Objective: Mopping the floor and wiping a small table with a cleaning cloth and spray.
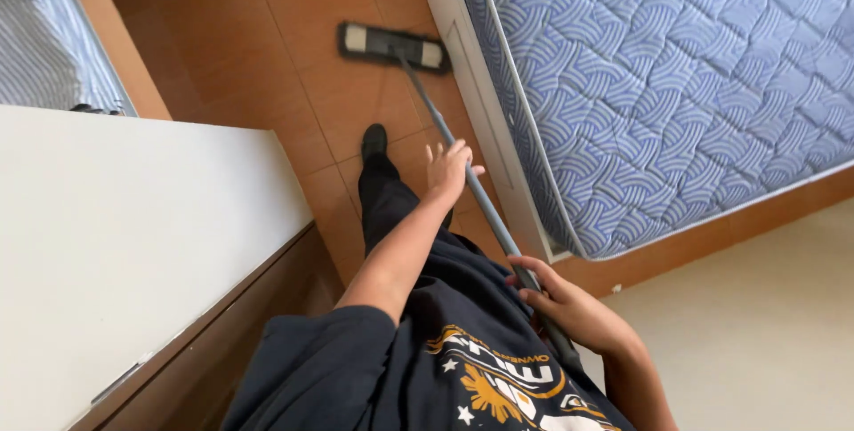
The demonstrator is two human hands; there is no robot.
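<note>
One grey flat mop [394,46], long-handled.

No packages, labels, signs, screens visible

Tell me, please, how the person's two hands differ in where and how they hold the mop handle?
The left hand sits farther down the grey mop handle, nearer the flat mop head, while the right hand grips the upper end close to the body. The left hand's fingers look loose, partly spread against the pole; the right hand's wrap around it. The left arm is stretched forward; the right is bent in. Both are bare and touch the same handle.
</note>
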